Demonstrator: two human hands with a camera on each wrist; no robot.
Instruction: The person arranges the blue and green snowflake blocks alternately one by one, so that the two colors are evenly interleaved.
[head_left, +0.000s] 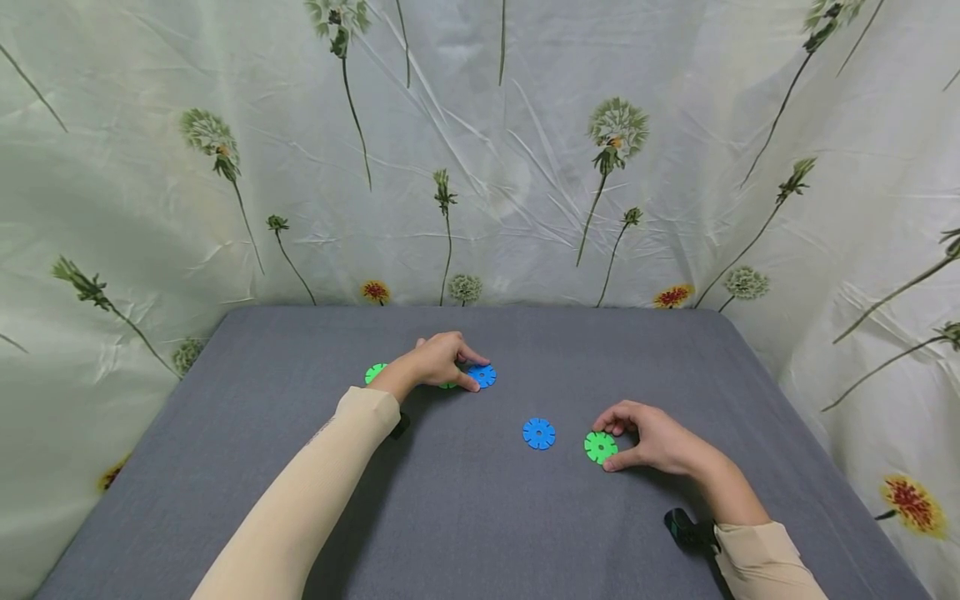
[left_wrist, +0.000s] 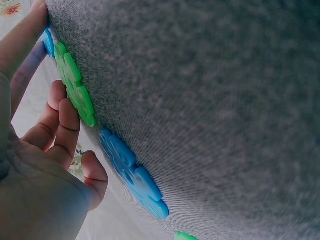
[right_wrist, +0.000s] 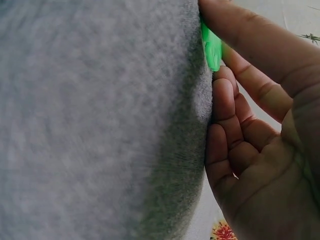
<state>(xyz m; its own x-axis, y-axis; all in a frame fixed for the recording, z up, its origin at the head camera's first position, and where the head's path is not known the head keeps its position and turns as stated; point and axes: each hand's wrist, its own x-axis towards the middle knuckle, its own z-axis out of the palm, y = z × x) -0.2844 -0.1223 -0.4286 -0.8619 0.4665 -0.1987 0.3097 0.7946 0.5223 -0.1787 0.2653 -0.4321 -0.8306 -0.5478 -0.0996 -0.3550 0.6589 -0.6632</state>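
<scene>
My left hand [head_left: 437,360] pinches a blue notched plastic disc [head_left: 483,377] between thumb and index finger, at the right end of a row lying flat on the table. Beside it is a green notched disc [left_wrist: 75,85], then another blue one [left_wrist: 132,172], which the left arm hides in the head view. A second green disc [head_left: 375,372] ends the row on the left. My right hand [head_left: 654,437] holds a green notched disc [head_left: 601,447] by its edges with thumb and fingers, at the table surface. Between the hands lies a loose blue disc [head_left: 538,433].
Grey cloth covers the table [head_left: 480,517]. Behind it hangs a pale curtain [head_left: 525,167] printed with flowers, meeting the far table edge. A black wrist device [head_left: 688,530] sits on the right wrist.
</scene>
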